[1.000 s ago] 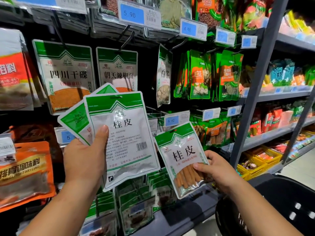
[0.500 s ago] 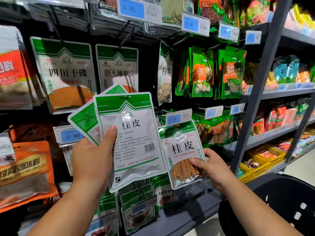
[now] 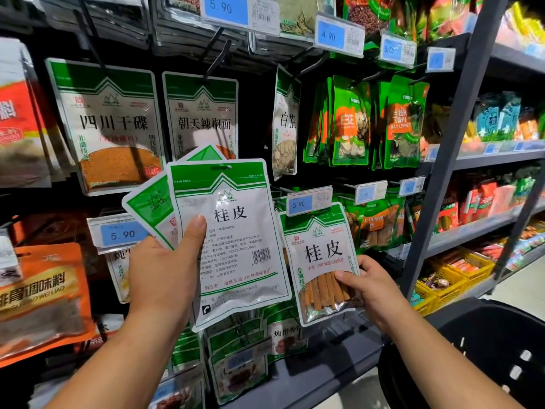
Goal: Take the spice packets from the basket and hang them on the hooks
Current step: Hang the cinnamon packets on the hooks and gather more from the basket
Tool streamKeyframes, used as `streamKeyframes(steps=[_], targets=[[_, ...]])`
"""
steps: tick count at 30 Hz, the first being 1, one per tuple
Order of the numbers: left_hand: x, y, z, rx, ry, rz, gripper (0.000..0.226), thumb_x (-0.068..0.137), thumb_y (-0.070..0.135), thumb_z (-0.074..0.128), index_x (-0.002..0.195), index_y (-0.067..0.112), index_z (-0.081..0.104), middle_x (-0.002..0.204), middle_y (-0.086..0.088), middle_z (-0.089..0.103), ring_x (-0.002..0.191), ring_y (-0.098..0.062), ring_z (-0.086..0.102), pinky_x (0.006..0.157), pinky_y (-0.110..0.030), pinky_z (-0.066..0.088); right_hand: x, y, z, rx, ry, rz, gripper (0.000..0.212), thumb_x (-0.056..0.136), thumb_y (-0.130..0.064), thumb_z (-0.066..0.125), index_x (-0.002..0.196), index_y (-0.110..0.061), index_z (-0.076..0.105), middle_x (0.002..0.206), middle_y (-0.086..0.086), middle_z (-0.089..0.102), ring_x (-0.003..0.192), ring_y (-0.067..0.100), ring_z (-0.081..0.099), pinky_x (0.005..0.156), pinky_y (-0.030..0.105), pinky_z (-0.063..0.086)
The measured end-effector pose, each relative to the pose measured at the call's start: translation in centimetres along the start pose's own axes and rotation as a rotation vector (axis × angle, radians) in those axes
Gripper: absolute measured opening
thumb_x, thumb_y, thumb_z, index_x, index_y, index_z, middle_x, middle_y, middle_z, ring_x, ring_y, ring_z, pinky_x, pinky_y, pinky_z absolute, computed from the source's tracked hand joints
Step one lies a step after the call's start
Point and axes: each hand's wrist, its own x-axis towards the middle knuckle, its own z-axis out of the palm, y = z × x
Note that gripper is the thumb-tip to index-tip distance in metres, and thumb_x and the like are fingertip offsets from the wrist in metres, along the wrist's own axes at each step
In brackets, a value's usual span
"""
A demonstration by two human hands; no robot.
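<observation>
My left hand (image 3: 165, 273) holds a fan of green-and-white spice packets (image 3: 233, 231) in front of the hook wall, thumb pressed on the front one, which shows its printed back. A second packet (image 3: 150, 205) peeks out behind it on the left. My right hand (image 3: 368, 287) pinches the lower right corner of a single cinnamon packet (image 3: 321, 261), front side out, its top just under a 5.90 price tag (image 3: 308, 202). The hook behind that tag is hidden. The black basket (image 3: 483, 358) sits at the lower right under my right forearm.
Green-and-white packets (image 3: 106, 125) hang on black hooks (image 3: 218, 57) above my hands. Green bags (image 3: 351, 122) fill the hooks to the right. A grey shelf upright (image 3: 442, 172) stands right of the hook wall. Orange pouches (image 3: 38, 293) hang at the left.
Both hands have moved up and slightly right toward the hook wall. The right hand's cinnamon packet has risen to just under the 5.90 tag.
</observation>
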Motion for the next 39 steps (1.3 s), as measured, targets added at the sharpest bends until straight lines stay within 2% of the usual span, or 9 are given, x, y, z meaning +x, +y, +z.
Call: streamKeyframes(steps=[4, 8, 10, 15, 19, 22, 27, 33, 39], targets=[[-0.1, 0.0, 0.2, -0.015, -0.007, -0.021, 0.012, 0.095, 0.031, 0.071, 0.090, 0.038, 0.079, 0.102, 0.014, 0.079, 0.100, -0.011, 0.074, 0.093, -0.043, 0.056, 0.6, 0.0, 1.2, -0.038, 0.030, 0.000, 0.034, 0.084, -0.005, 0.079, 0.114, -0.006, 0.062, 0.106, 0.013, 0.078, 0.102, 0.032, 0.074, 0.096, 0.051, 0.056], [-0.1, 0.2, 0.2, -0.005, -0.007, -0.029, 0.009, 0.095, 0.031, 0.070, 0.100, 0.030, 0.077, 0.105, 0.013, 0.079, 0.103, -0.012, 0.074, 0.095, -0.047, 0.057, 0.9, -0.3, 2.0, -0.044, 0.041, 0.003, 0.027, 0.087, -0.005, 0.077, 0.110, -0.008, 0.063, 0.104, 0.011, 0.079, 0.097, 0.029, 0.076, 0.078, 0.036, 0.058], [-0.1, 0.3, 0.2, -0.008, -0.007, -0.036, 0.009, 0.095, 0.030, 0.070, 0.101, 0.029, 0.077, 0.105, 0.012, 0.079, 0.102, -0.013, 0.074, 0.094, -0.045, 0.057, 1.2, -0.3, 2.1, -0.057, 0.056, -0.012, 0.026, 0.087, -0.004, 0.077, 0.109, -0.011, 0.065, 0.105, 0.009, 0.079, 0.097, 0.027, 0.075, 0.076, 0.033, 0.056], [-0.2, 0.4, 0.1, 0.014, -0.011, -0.020, 0.008, 0.096, 0.029, 0.069, 0.095, 0.032, 0.076, 0.100, 0.018, 0.078, 0.097, -0.006, 0.074, 0.088, -0.036, 0.056, 1.6, 0.0, 1.6, -0.055, 0.111, -0.003, 0.025, 0.086, -0.003, 0.077, 0.109, -0.009, 0.066, 0.104, 0.010, 0.079, 0.095, 0.028, 0.076, 0.076, 0.037, 0.057], [-0.2, 0.4, 0.0, 0.006, -0.013, -0.025, 0.009, 0.096, 0.030, 0.069, 0.099, 0.032, 0.077, 0.104, 0.015, 0.079, 0.102, -0.010, 0.074, 0.090, -0.039, 0.056, 1.7, 0.5, 0.7, -0.067, 0.123, 0.030, 0.028, 0.085, -0.004, 0.077, 0.110, -0.009, 0.067, 0.106, 0.011, 0.078, 0.099, 0.032, 0.075, 0.090, 0.050, 0.058], [-0.2, 0.4, -0.1, 0.017, -0.011, -0.030, 0.010, 0.096, 0.030, 0.069, 0.095, 0.034, 0.078, 0.103, 0.016, 0.079, 0.100, -0.009, 0.074, 0.089, -0.039, 0.056, 1.4, 0.4, 0.6, -0.113, 0.093, 0.040, 0.029, 0.085, -0.005, 0.078, 0.111, -0.009, 0.066, 0.105, 0.010, 0.079, 0.099, 0.032, 0.075, 0.092, 0.051, 0.057], [-0.4, 0.6, 0.0, 0.032, -0.010, -0.032, 0.009, 0.096, 0.031, 0.069, 0.093, 0.033, 0.078, 0.100, 0.015, 0.079, 0.098, -0.010, 0.075, 0.091, -0.042, 0.057, 1.2, -0.1, 1.6, -0.114, 0.086, 0.047, 0.028, 0.086, -0.005, 0.078, 0.110, -0.008, 0.065, 0.104, 0.010, 0.079, 0.093, 0.028, 0.076, 0.080, 0.039, 0.059], [-0.6, 0.8, 0.6, 0.006, -0.034, -0.045, 0.010, 0.097, 0.028, 0.068, 0.101, 0.029, 0.077, 0.103, 0.015, 0.079, 0.099, -0.007, 0.074, 0.088, -0.036, 0.057, 1.6, -0.7, 3.1, -0.134, 0.104, 0.031, 0.024, 0.089, -0.008, 0.077, 0.110, -0.012, 0.066, 0.104, 0.004, 0.077, 0.090, 0.019, 0.075, 0.066, 0.022, 0.054], [-0.1, 0.5, 0.4, 0.020, -0.024, -0.040, 0.010, 0.097, 0.028, 0.068, 0.097, 0.033, 0.076, 0.103, 0.017, 0.078, 0.101, -0.008, 0.074, 0.092, -0.038, 0.056, 2.8, -0.2, 4.4, -0.269, 0.117, 0.006, 0.016, 0.091, -0.018, 0.076, 0.102, -0.026, 0.069, 0.105, -0.003, 0.076, 0.098, 0.019, 0.072, 0.096, 0.046, 0.057]])
